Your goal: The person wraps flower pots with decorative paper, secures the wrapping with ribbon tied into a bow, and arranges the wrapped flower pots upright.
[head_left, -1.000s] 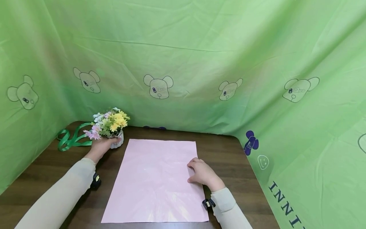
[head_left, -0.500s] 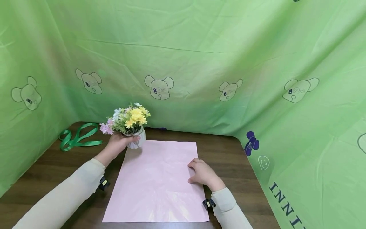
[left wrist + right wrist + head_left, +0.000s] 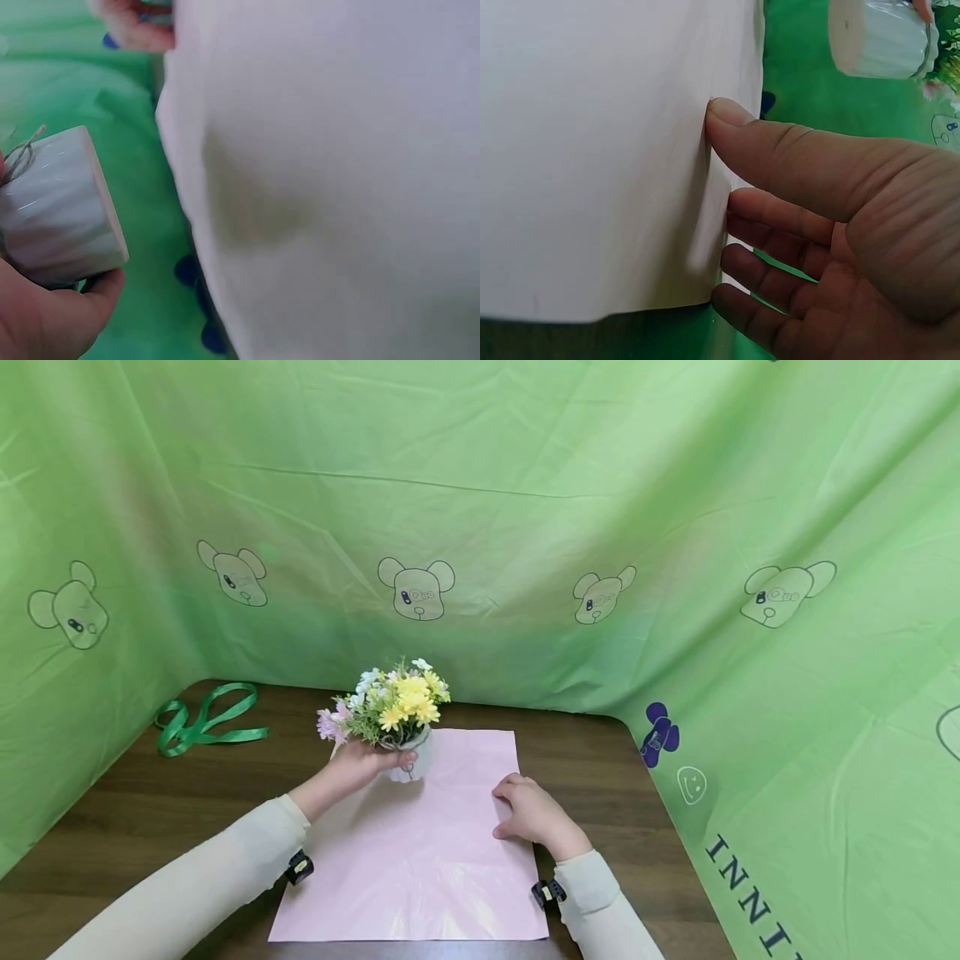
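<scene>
In the head view my left hand (image 3: 360, 763) grips a small white flower pot (image 3: 415, 763), thumb across its side. Yellow, pink and pale blue flowers (image 3: 397, 697) fill the pot. It is held over the back part of a pink paper sheet (image 3: 420, 852), and the left wrist view shows the pot's (image 3: 60, 202) underside apart from the sheet. My right hand (image 3: 534, 814) rests on the sheet's right side. Seen from the right wrist, the thumb and fingertips of that hand (image 3: 817, 217) touch the paper (image 3: 592, 150), relaxed and spread.
A loosely looped green ribbon (image 3: 202, 727) lies at the table's back left. The brown wooden table (image 3: 600, 827) shows around the sheet. A green printed cloth (image 3: 510, 527) hangs behind and along both sides.
My left hand has carried the flower pot rightward from beside the ribbon to over the pink sheet, most recently lower and nearer. The right hand has stayed in place.
</scene>
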A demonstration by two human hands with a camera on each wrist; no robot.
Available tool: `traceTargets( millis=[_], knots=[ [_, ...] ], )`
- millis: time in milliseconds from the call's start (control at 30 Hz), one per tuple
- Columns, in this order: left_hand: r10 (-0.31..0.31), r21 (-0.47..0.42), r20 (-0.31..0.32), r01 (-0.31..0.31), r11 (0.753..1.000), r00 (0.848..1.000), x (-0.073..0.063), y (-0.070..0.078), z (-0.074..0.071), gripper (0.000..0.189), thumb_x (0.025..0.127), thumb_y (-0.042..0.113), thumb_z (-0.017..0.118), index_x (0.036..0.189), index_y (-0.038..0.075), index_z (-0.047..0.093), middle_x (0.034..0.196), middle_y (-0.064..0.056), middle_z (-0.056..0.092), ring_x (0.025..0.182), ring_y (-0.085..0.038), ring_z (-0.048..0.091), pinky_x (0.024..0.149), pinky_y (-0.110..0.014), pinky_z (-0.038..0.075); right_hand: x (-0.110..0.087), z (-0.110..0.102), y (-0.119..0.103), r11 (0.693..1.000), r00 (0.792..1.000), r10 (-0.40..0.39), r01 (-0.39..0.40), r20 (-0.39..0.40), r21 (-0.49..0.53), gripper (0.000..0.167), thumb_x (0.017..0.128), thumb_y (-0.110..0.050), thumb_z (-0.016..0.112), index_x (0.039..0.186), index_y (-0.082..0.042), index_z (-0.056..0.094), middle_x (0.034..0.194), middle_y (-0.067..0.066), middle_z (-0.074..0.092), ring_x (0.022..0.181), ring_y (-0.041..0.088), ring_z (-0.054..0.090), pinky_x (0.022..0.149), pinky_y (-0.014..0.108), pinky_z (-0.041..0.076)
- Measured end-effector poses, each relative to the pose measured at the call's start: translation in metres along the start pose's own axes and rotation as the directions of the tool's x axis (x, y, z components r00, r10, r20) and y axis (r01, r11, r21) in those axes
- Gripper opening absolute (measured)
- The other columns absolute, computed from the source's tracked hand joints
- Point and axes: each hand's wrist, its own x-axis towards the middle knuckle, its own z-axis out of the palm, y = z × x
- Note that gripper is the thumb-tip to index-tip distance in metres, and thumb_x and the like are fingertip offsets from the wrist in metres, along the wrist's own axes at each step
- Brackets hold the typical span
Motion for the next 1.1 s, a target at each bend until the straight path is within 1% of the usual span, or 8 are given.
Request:
traceTargets(
  millis=[100, 200, 267, 367, 433, 600, 800, 1100],
  knots=[
    [-0.049, 0.011, 0.037, 0.049, 0.999, 0.998, -0.004, -0.004, 0.01, 0.093, 0.079, 0.045, 0.086, 0.152, 0.015, 0.039, 0.144, -0.013, 0.056, 0.135, -0.037, 0.052, 0.116, -0.058, 0.035, 0.0, 0.0, 0.0, 1.0, 1.0, 0.003, -0.003, 0.002, -0.005, 0.057, 0.076, -0.023, 0.089, 0.125, -0.001, 0.069, 0.127, 0.011, 0.063, 0.121, 0.031, 0.057, 0.106, 0.045, 0.048],
    [-0.12, 0.034, 0.061, 0.118, 0.992, 0.991, -0.007, -0.006, 0.02, 0.099, 0.076, 0.05, 0.087, 0.155, 0.017, 0.037, 0.149, -0.012, 0.054, 0.137, -0.037, 0.05, 0.116, -0.059, 0.034, 0.0, 0.0, 0.001, 1.0, 1.0, 0.005, -0.005, 0.001, -0.007, 0.056, 0.076, -0.023, 0.09, 0.124, -0.002, 0.069, 0.126, 0.011, 0.063, 0.121, 0.031, 0.057, 0.106, 0.045, 0.048],
    [-0.142, 0.052, 0.066, 0.139, 0.989, 0.988, -0.008, -0.007, 0.026, 0.103, 0.075, 0.052, 0.087, 0.156, 0.017, 0.036, 0.151, -0.013, 0.052, 0.139, -0.038, 0.048, 0.117, -0.06, 0.033, 0.001, 0.001, 0.001, 1.0, 1.0, 0.004, -0.004, -0.001, -0.01, 0.056, 0.076, -0.023, 0.09, 0.124, -0.002, 0.069, 0.125, 0.011, 0.064, 0.12, 0.031, 0.057, 0.106, 0.045, 0.048],
    [-0.124, 0.077, 0.06, 0.119, 0.99, 0.99, -0.008, -0.009, 0.035, 0.103, 0.074, 0.051, 0.088, 0.155, 0.015, 0.038, 0.152, -0.014, 0.051, 0.14, -0.039, 0.048, 0.117, -0.06, 0.032, 0.001, 0.001, 0.001, 1.0, 1.0, -0.009, 0.009, -0.004, -0.018, 0.056, 0.075, -0.023, 0.09, 0.123, -0.002, 0.07, 0.124, 0.011, 0.064, 0.12, 0.031, 0.058, 0.105, 0.045, 0.049],
    [-0.087, 0.072, 0.063, 0.082, 0.994, 0.994, -0.008, -0.012, 0.041, 0.1, 0.075, 0.047, 0.088, 0.155, 0.014, 0.038, 0.153, -0.013, 0.05, 0.142, -0.038, 0.045, 0.119, -0.058, 0.03, 0.002, 0.001, 0.0, 1.0, 1.0, -0.017, 0.017, -0.005, -0.026, 0.056, 0.075, -0.024, 0.09, 0.122, -0.002, 0.07, 0.124, 0.011, 0.064, 0.119, 0.031, 0.058, 0.105, 0.045, 0.049],
    [-0.064, 0.01, 0.081, 0.063, 0.998, 0.995, -0.011, -0.021, 0.051, 0.097, 0.077, 0.04, 0.089, 0.156, 0.016, 0.037, 0.158, -0.009, 0.045, 0.148, -0.035, 0.038, 0.123, -0.056, 0.023, 0.004, 0.004, 0.0, 1.0, 1.0, -0.02, 0.02, -0.004, -0.023, 0.057, 0.074, -0.024, 0.091, 0.122, -0.002, 0.07, 0.123, 0.011, 0.064, 0.118, 0.031, 0.058, 0.104, 0.045, 0.049],
    [-0.041, 0.004, 0.065, 0.04, 0.999, 0.997, -0.014, -0.028, 0.055, 0.099, 0.073, 0.037, 0.092, 0.154, 0.017, 0.04, 0.156, -0.007, 0.047, 0.147, -0.033, 0.039, 0.123, -0.056, 0.022, 0.006, 0.007, 0.001, 0.999, 1.0, -0.028, 0.027, -0.01, -0.047, 0.057, 0.073, -0.026, 0.091, 0.122, -0.004, 0.071, 0.122, 0.008, 0.064, 0.118, 0.029, 0.059, 0.103, 0.044, 0.05],
    [0.003, -0.017, 0.084, -0.001, 1.0, 0.996, -0.014, -0.027, 0.055, 0.095, 0.072, 0.029, 0.093, 0.151, 0.019, 0.042, 0.154, -0.004, 0.049, 0.146, -0.03, 0.041, 0.123, -0.055, 0.022, 0.007, 0.006, 0.0, 0.999, 1.0, -0.022, 0.022, -0.007, -0.04, 0.058, 0.073, -0.027, 0.09, 0.123, -0.004, 0.071, 0.124, 0.008, 0.064, 0.119, 0.029, 0.058, 0.104, 0.043, 0.049]
  ],
)
